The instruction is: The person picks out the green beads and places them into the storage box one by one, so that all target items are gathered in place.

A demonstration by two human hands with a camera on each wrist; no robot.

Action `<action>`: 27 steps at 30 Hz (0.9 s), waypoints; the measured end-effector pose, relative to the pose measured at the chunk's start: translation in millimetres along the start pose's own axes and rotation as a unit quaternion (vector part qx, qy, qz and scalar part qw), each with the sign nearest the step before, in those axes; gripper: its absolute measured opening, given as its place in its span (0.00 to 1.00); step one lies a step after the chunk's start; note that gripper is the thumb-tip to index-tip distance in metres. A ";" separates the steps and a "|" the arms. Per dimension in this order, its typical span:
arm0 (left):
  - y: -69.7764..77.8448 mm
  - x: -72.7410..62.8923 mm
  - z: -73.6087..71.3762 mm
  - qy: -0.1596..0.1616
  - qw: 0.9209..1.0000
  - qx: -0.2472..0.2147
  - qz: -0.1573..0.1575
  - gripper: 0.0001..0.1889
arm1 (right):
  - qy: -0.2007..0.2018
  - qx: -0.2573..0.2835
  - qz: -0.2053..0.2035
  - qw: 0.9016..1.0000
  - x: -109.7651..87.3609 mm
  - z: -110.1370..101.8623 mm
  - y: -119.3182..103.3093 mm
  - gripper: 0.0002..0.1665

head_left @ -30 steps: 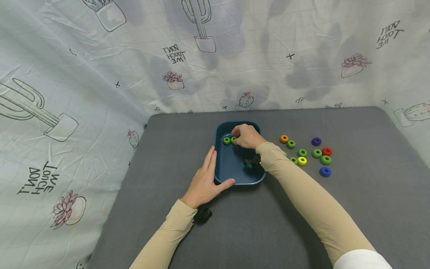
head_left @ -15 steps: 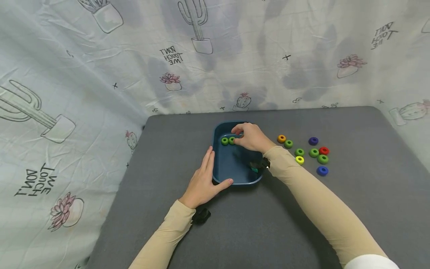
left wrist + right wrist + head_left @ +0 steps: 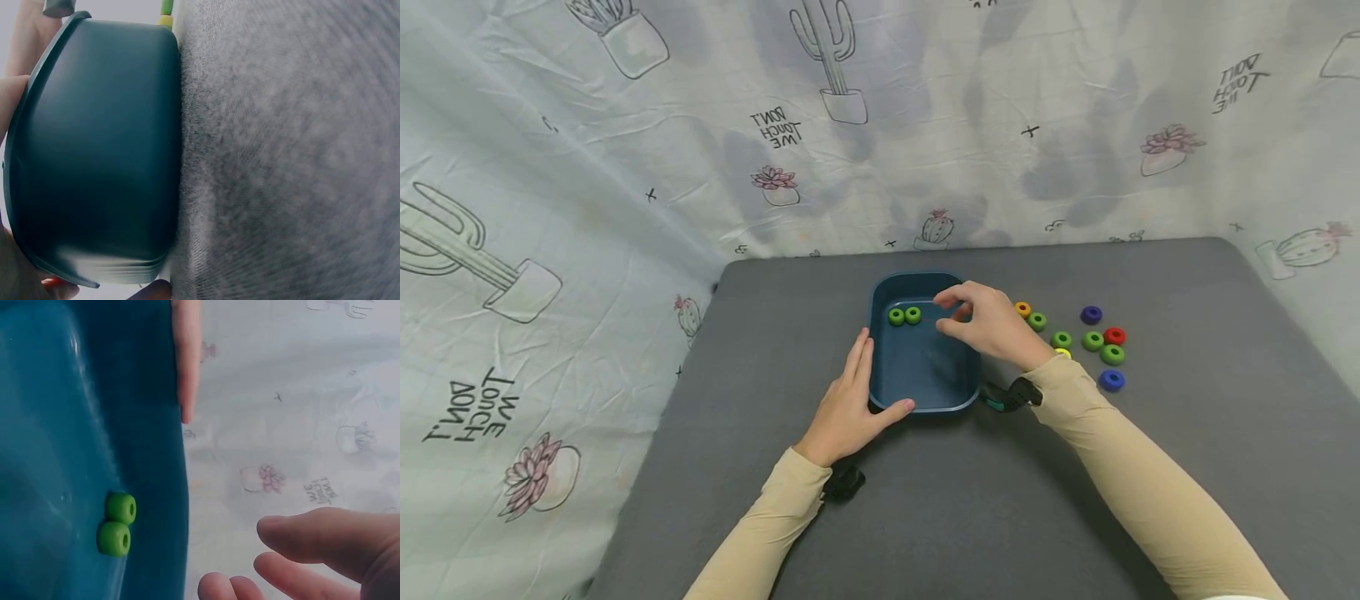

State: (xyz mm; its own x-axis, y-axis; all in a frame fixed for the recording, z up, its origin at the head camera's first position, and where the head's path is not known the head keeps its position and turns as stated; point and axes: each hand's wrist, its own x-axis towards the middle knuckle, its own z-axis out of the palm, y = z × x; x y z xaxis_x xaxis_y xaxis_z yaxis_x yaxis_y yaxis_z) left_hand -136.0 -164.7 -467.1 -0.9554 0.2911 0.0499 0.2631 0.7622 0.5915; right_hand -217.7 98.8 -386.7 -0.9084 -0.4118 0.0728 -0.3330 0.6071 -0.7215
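Observation:
A blue rectangular tray [image 3: 925, 379] stands on the grey table, with two green beads [image 3: 904, 317] side by side near its far left end. My left hand [image 3: 842, 408] rests against the tray's near left corner, fingers straight along the side and thumb over the front rim. Over the tray's right side hovers my right hand [image 3: 992, 321], thumb and forefinger apart with nothing between them. In the right wrist view the two green beads [image 3: 117, 525] touch each other, and the right hand's thumb [image 3: 300, 534] is apart from its fingers.
Right of the tray lie several loose beads: green [image 3: 1093, 341], orange [image 3: 1022, 309], purple [image 3: 1092, 315], red [image 3: 1115, 336], blue [image 3: 1112, 380] and a partly hidden yellow one [image 3: 1063, 353]. A printed cloth [image 3: 985, 150] hangs behind the table.
My right hand has let go of the second green bead and moved right, its fingers spreading apart. The bead stays beside the first. My left hand keeps its place on the tray.

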 end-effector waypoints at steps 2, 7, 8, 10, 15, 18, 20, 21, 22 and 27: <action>-0.1 -0.3 -0.4 -0.001 1.000 0.000 -0.002 0.60 | 0.012 0.006 0.000 1.000 -6.0 -2.3 1.2 0.21; 0.0 -0.6 -0.3 -0.003 1.000 0.000 -0.002 0.60 | 0.041 0.009 0.003 0.999 -22.0 -8.5 4.1 0.18; 0.1 -0.6 -0.2 -0.003 1.000 0.000 -0.003 0.60 | 0.047 0.010 0.004 0.999 -25.4 -9.9 5.1 0.18; 0.4 -0.7 -0.1 -0.003 1.000 -0.001 -0.003 0.60 | 0.056 0.008 0.007 0.998 -32.7 -13.5 7.3 0.18; 0.4 -0.6 -0.1 0.002 1.000 0.000 0.001 0.60 | 0.069 -0.001 0.015 0.998 -48.6 -23.4 16.3 0.18; 0.2 -0.5 -0.3 0.005 1.000 0.001 0.005 0.59 | 0.069 -0.012 0.020 0.997 -56.8 -28.8 23.5 0.18; 0.0 -0.5 -0.3 0.006 1.000 0.002 0.006 0.59 | 0.071 -0.017 0.025 0.997 -62.3 -31.9 28.7 0.18; -0.2 -0.3 -0.2 0.006 1.000 0.002 0.005 0.59 | 0.073 -0.021 0.027 0.997 -65.0 -33.1 31.5 0.18; 0.0 -0.4 -0.4 0.006 1.000 0.002 0.005 0.59 | 0.076 -0.024 0.029 0.996 -67.5 -33.9 34.4 0.18; -0.5 -0.9 -0.2 0.003 1.000 0.001 0.002 0.60 | 0.085 -0.043 0.035 0.995 -77.0 -34.4 48.3 0.18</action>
State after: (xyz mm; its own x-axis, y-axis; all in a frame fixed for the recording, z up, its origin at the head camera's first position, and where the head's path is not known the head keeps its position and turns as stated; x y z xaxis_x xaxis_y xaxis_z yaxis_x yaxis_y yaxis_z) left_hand -135.3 -165.5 -467.2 -0.9552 0.2904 0.0566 0.2668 0.7626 0.5893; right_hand -172.6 183.2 -403.5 -0.9573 -0.2503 0.1446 -0.2811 0.6889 -0.6681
